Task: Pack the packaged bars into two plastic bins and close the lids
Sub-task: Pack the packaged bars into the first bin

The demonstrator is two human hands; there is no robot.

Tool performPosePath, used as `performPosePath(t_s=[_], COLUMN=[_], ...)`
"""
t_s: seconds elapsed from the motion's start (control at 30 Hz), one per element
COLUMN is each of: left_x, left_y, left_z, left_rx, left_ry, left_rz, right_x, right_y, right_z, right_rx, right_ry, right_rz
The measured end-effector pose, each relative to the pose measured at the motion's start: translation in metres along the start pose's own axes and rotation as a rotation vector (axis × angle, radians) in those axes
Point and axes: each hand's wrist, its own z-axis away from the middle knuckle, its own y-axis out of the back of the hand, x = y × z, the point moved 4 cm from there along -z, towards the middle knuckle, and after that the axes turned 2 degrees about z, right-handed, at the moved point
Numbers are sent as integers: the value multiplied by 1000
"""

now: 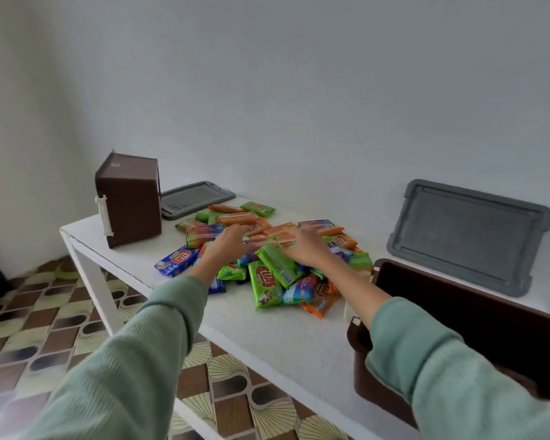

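Both hands [232, 241] [305, 249], grip spread, rest on heaped green, orange, blue packaged bars [269, 281]

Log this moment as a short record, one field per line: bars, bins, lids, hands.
bars: pile of green, orange and blue wrapped bars loose on the white table
bins: brown plastic bin tipped on its side, far left; second brown bin open, near right
lids: grey lid flat behind the tipped bin; grey lid leaning on the wall
hands: left hand and right hand spread over the pile
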Motion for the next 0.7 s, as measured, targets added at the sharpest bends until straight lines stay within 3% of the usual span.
performPosePath(t_s=[0.17, 0.3, 0.53, 0.7], left_x=[-35, -48, -55, -85], left_y=[-39, -49, -41, -21], left_z=[-11, -15, -15, -14], left_rx=[-52, 54, 58, 14], left_ry=[23, -12, -125, -30], left_rz=[19, 5, -169, -241], right_x=[3, 14, 16, 16], right_y=[-54, -75, -71, -70], right_z=[-29, -35, -36, -34], right_rx=[-120, -214, -195, -207], right_ry=[-66, -81, -59, -43], right_rz=[86, 249, 266, 249])
